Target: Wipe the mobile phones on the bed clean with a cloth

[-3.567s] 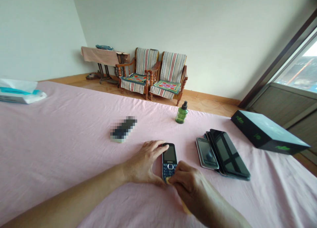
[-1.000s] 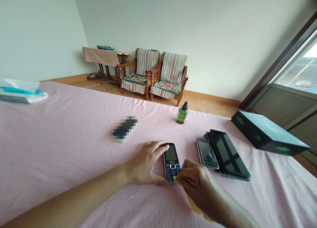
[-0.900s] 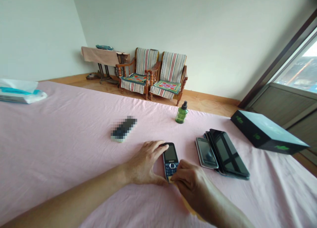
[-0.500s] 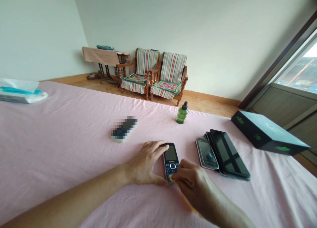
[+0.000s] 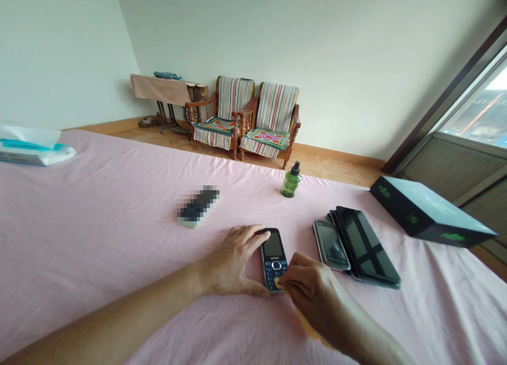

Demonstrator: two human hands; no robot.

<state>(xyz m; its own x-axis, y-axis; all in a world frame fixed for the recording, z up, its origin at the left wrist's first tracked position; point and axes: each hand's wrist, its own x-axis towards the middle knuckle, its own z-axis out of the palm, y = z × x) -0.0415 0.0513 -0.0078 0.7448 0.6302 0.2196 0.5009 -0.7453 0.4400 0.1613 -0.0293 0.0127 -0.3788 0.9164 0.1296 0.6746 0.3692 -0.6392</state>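
A dark blue keypad mobile phone (image 5: pixel 273 249) lies face up on the pink cloth, its small screen at the far end. My left hand (image 5: pixel 235 262) grips it along the left side, index finger at the top corner and thumb at the bottom edge. My right hand (image 5: pixel 309 283) pinches a yellow cloth (image 5: pixel 307 325), whose tip presses on the lower keys. Most of the cloth is hidden beneath that hand. Right of the phone, a silver-edged touchscreen phone (image 5: pixel 331 243) lies against a black tablet-like device (image 5: pixel 368 246).
A green spray bottle (image 5: pixel 291 181) stands near the far edge of the pink-covered surface (image 5: pixel 130 212). Beyond my left hand lies a pixelated dark object (image 5: pixel 198 206). A tissue pack (image 5: pixel 35 148) is far left, a black-sided box (image 5: pixel 428 212) right. Two wooden chairs (image 5: pixel 241 119) stand behind.
My right hand has shifted slightly right and up across the keypad with the yellow cloth. My left hand and the phone have stayed in place.
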